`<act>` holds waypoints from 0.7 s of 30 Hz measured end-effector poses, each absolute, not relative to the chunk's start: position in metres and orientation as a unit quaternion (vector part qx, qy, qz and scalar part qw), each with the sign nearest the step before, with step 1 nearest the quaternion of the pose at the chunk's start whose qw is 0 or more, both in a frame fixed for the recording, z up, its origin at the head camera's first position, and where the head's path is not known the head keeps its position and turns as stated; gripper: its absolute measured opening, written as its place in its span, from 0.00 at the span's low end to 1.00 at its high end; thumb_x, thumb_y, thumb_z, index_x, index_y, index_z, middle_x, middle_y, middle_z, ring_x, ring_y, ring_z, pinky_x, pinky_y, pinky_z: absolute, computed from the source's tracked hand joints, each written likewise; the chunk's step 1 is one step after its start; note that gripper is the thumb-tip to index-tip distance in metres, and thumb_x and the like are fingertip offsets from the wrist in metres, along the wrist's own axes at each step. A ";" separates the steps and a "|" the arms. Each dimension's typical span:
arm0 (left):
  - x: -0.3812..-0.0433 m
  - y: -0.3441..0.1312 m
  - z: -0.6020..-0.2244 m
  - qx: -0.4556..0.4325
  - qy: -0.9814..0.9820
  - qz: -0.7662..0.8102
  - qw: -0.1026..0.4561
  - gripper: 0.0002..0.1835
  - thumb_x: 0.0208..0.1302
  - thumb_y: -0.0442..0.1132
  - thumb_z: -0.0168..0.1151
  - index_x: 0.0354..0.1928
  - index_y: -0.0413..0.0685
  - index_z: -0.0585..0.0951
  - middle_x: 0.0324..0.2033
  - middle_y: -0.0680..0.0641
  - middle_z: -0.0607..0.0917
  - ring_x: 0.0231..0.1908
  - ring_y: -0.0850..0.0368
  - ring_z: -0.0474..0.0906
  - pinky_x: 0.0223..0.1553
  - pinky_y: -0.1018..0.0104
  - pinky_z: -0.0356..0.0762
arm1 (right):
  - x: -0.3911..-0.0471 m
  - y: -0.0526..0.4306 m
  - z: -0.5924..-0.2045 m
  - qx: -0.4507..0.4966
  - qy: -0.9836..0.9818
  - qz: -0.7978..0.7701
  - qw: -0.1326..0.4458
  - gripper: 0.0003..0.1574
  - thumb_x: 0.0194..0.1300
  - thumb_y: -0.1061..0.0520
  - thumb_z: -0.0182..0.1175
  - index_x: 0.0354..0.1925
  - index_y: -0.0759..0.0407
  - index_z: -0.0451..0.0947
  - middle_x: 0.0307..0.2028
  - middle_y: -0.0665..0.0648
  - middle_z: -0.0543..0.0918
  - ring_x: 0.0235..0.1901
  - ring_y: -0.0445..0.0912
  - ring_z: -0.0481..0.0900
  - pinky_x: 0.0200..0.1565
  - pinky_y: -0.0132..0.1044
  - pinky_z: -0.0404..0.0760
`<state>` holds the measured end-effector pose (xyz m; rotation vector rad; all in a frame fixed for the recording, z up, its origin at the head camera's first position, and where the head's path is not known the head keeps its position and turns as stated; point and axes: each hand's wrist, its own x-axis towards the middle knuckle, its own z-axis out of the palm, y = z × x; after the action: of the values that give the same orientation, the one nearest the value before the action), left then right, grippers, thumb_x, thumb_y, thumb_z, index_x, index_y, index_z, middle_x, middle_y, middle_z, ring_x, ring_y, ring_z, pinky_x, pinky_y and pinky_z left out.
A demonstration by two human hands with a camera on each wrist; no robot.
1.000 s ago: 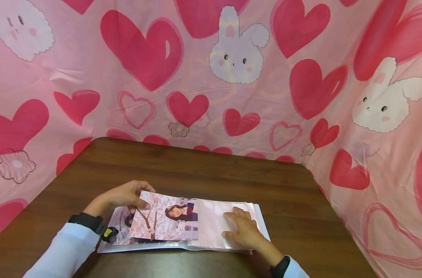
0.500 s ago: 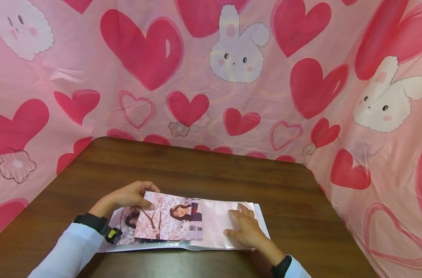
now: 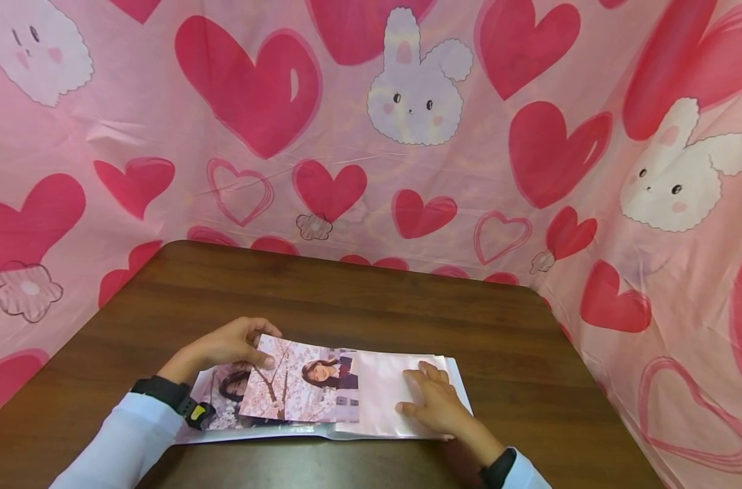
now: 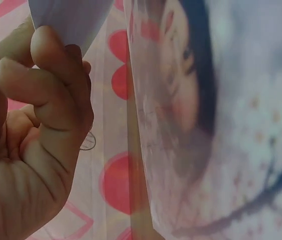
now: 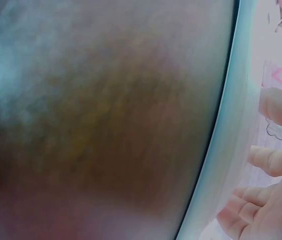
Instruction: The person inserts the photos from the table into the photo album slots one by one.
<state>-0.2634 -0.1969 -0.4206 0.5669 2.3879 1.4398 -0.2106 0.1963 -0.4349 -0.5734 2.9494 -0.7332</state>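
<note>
An open photo album lies near the front of the table. My left hand pinches the upper left corner of a photo showing pink blossoms and a person in a dark jacket. The photo's right end sits under the pale sleeve of the right page. On that page rest the fingers of my right hand, spread and fairly straight. Another blossom photo fills the left page, partly covered by the held one. In the left wrist view, thumb and fingers of the left hand meet at the photo's corner.
The brown wooden table extends behind and to both sides of the album. A pink cloth with hearts and rabbits hangs around the table's back and sides. Black straps with small devices sit on the wrists.
The photo has slid a little to the right, further under the sleeve, together with my left hand. My right hand has shifted slightly right and stays on the page.
</note>
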 end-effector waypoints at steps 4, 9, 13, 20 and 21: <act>-0.262 -0.194 -0.421 0.190 0.830 0.506 0.139 0.25 0.51 0.40 0.71 0.48 0.35 0.75 0.17 0.48 0.71 0.16 0.55 0.67 0.16 0.67 0.67 | -0.210 0.198 -0.434 -0.190 0.952 -0.240 0.026 0.36 0.52 0.49 0.68 0.55 0.64 0.71 0.60 0.72 0.63 0.58 0.66 0.58 0.50 0.66 0.59; -0.260 -0.191 -0.423 0.179 0.826 0.517 0.135 0.17 0.61 0.38 0.62 0.47 0.34 0.75 0.20 0.47 0.73 0.15 0.56 0.67 0.16 0.67 0.69 | -0.210 0.199 -0.433 -0.192 0.949 -0.246 0.034 0.36 0.52 0.49 0.68 0.56 0.65 0.70 0.60 0.72 0.62 0.58 0.67 0.57 0.50 0.67 0.58; -0.260 -0.188 -0.424 0.171 0.818 0.532 0.140 0.14 0.64 0.36 0.58 0.47 0.34 0.74 0.26 0.44 0.73 0.18 0.54 0.68 0.19 0.64 0.72 | -0.210 0.200 -0.433 -0.194 0.950 -0.242 0.037 0.36 0.52 0.49 0.68 0.56 0.64 0.71 0.60 0.72 0.63 0.58 0.66 0.57 0.50 0.67 0.59; -0.259 -0.183 -0.420 0.173 0.805 0.549 0.145 0.13 0.62 0.33 0.59 0.46 0.32 0.74 0.23 0.45 0.72 0.14 0.57 0.69 0.17 0.64 0.74 | -0.211 0.201 -0.434 -0.204 0.949 -0.239 0.034 0.36 0.52 0.49 0.68 0.55 0.66 0.71 0.59 0.73 0.63 0.57 0.68 0.58 0.48 0.67 0.61; -0.259 -0.182 -0.419 0.174 0.804 0.551 0.143 0.13 0.62 0.33 0.59 0.46 0.31 0.74 0.22 0.45 0.72 0.14 0.57 0.69 0.16 0.64 0.74 | -0.211 0.201 -0.434 -0.206 0.949 -0.238 0.033 0.36 0.52 0.49 0.68 0.55 0.66 0.71 0.59 0.73 0.63 0.57 0.68 0.58 0.48 0.67 0.61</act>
<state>-0.2586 -0.1817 -0.4194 0.5030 2.3176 1.5879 -0.2111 0.2008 -0.4341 -0.6325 2.9188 -0.7329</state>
